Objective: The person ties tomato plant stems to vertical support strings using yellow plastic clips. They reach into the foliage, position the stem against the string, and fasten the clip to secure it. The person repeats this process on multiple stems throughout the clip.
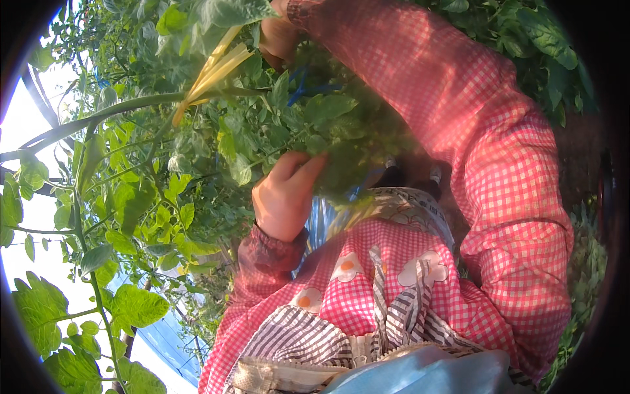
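Observation:
Leafy tomato plants (133, 202) fill the left and upper part of the view. My left hand (285, 194) is among the leaves at the centre, thumb and fingers drawn together at a leafy shoot (327, 111); whether it grips anything is unclear. My right hand (279, 37) reaches up at the top behind foliage, its fingers mostly hidden. Left of it, a yellow plastic tie (209, 74) is wrapped round a thick green stem (123, 106). A blue tie (300, 88) sits in the leaves between my hands.
Bundles of blue strips (320, 221) and yellow strips (352, 216) hang at my waist beside a printed bag (411, 197). More plants (536, 39) stand at the upper right. Dark metal frame bars (39, 96) cross the bright left side.

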Tool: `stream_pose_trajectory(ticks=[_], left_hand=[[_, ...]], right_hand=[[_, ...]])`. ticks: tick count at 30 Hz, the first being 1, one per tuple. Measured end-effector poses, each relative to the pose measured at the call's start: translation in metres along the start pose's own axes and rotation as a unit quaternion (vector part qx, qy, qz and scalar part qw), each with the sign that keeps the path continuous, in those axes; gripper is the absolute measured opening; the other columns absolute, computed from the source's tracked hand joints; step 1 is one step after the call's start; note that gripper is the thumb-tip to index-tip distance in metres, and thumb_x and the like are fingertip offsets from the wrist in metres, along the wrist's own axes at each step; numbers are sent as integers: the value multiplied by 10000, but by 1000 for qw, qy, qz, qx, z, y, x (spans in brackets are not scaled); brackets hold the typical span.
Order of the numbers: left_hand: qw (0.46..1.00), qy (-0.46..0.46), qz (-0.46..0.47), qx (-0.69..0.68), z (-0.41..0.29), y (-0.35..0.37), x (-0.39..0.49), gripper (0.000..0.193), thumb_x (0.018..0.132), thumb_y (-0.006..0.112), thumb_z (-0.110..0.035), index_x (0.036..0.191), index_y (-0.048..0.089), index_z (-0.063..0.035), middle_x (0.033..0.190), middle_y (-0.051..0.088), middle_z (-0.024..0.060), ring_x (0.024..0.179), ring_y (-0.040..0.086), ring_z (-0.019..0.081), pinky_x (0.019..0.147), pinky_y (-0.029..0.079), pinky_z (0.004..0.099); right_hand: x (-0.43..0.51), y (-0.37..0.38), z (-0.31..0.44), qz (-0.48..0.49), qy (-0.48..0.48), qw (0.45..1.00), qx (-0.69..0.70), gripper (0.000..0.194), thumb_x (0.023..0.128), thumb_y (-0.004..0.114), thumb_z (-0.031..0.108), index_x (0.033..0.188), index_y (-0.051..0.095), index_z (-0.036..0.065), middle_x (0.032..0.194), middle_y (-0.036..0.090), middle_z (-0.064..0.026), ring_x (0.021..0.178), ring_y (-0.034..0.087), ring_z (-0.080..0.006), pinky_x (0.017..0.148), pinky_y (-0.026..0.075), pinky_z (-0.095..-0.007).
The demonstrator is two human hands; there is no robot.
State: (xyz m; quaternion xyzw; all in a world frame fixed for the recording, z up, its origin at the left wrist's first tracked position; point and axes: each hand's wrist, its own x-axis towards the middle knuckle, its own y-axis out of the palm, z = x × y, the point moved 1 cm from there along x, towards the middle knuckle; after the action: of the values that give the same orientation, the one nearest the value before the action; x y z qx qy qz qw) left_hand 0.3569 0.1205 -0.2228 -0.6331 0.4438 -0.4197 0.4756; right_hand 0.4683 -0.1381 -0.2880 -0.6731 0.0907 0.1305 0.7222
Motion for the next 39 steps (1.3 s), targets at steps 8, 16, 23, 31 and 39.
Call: stream_pose_trajectory(ticks=[8,16,23,31,39], left_hand=[[1000,-4,2,-17,0,-1,-3,312,777,631,-1,1026,737,-156,925,660,60,714,682,260,605,550,339],[998,-20,24,-50,-3,-3,1,415,758,539,115,1073,729,-76,931,647,124,792,673,296,701,532,336],[999,-5,29,-29,0,2,1,388,771,566,72,1066,732,-119,937,659,86,763,678,276,667,542,338],[1000,18,1,12,7,8,4,367,788,596,-1,1072,725,-194,975,670,43,744,684,272,623,551,350],[1000,4,-5,-23,10,11,5,375,783,569,30,1074,720,-151,1001,668,67,775,682,284,659,548,352]], right_hand=[[-18,11,-1,-13,-13,996,-84,293,889,568,298,1020,751,110,999,730,-83,864,673,-277,790,536,-387],[-32,16,-1,-17,-24,989,-143,263,882,583,274,1000,756,114,981,730,-78,854,675,-275,777,543,-372],[-31,11,13,0,-37,983,-179,237,876,596,252,982,759,117,965,730,-75,846,676,-273,765,550,-359],[-31,8,23,10,-38,986,-164,186,843,623,185,957,749,109,925,726,-64,836,682,-265,734,561,-348],[-67,29,19,-450,-11,888,96,115,818,660,107,929,675,83,891,685,-117,830,656,-272,696,536,-373]])
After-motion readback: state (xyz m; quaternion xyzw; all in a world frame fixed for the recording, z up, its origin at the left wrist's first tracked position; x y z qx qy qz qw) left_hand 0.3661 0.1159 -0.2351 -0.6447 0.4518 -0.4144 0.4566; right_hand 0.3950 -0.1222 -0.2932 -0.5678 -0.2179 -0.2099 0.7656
